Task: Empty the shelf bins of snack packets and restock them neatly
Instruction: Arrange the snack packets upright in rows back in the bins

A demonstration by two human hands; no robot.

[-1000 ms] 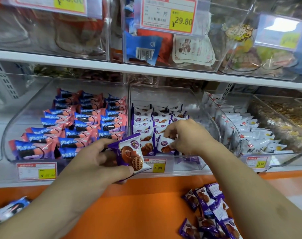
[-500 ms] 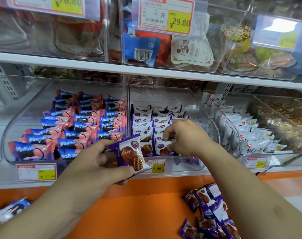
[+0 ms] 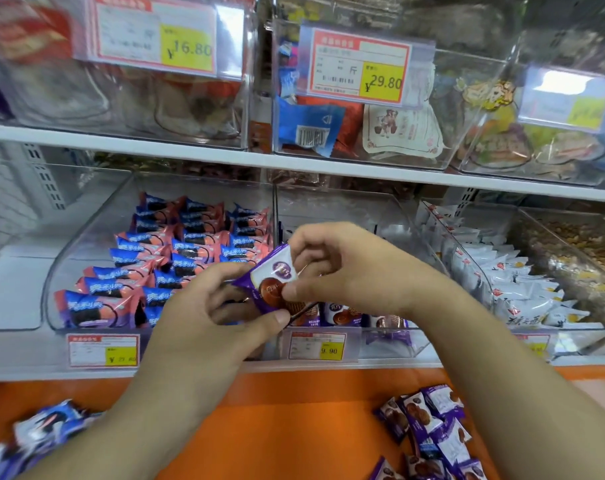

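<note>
Both hands meet on one glossy purple-and-white snack packet [image 3: 275,282], a small crinkled pillow pack printed with a brown biscuit: the left hand [image 3: 204,327] pinches its lower end between curled fingers and thumb, and the right hand [image 3: 342,268] pinches its upper edge. The packet is held tilted in front of the clear, hard plastic middle bin [image 3: 391,341], where matching packets stand along the front wall. Beside it, the left bin [image 3: 86,237] holds tidy rows of shiny pink-and-blue packets [image 3: 176,258], and loose purple packets [image 3: 429,431] lie heaped on the smooth orange ledge [image 3: 277,427] below.
</note>
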